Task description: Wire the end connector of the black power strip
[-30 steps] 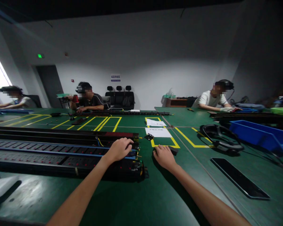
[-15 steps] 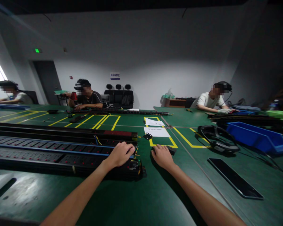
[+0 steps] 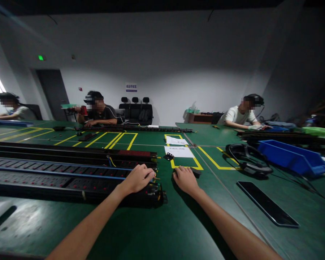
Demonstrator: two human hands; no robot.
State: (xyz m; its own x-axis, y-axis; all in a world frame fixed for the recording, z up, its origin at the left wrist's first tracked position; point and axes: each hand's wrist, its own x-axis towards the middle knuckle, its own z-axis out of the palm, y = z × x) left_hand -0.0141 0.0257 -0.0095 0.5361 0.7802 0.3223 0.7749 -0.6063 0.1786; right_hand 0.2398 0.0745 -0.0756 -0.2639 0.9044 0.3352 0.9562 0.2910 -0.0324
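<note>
A long black power strip (image 3: 97,185) with rows of sockets and small red parts lies on the green table, reaching in from the left edge. My left hand (image 3: 139,178) rests over its right end, fingers bent and closed around the upper edge; the fingertips are partly hidden. Wires and an end bracket (image 3: 164,197) stick out just past that end. To the right, my right hand (image 3: 186,179) lies on the table with its fingers loosely spread and bent down. A small black block (image 3: 196,172) sits against its far side, partly covered by the hand.
Behind lies another black strip (image 3: 137,154); a small black bracket (image 3: 168,156) and paper sheets (image 3: 179,151) are beyond my right hand. A phone (image 3: 267,203), a headset (image 3: 249,160) and a blue bin (image 3: 292,157) are at right. Several co-workers sit across the table.
The view has shifted very slightly, so the scene sits a little farther left. Both hands keep their places. At far right a co-worker's hands have moved a little.
</note>
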